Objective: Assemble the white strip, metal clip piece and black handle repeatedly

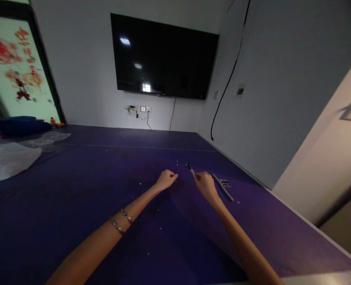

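Note:
My right hand [205,184] is closed round the light grey handle of a slim tool [192,171] that looks like a razor. Its small dark head points up and to the left, above the purple surface [104,221]. To the left, and apart from the tool, my left hand [165,179] is closed with thumb and fingers pressed together. Whatever it may hold is hidden or too small to name. Just right of my right hand lies a thin, slightly curved grey rod [223,188]. Several small dark pieces [225,183] lie beside the rod.
Tiny white scraps [140,183] are scattered over the surface. At the left lie clear plastic sheeting [9,160] and a dark blue cloth bundle [18,125]. A black cable [227,85] hangs down the right wall. A television [166,59] is mounted on the back wall above sockets [143,109].

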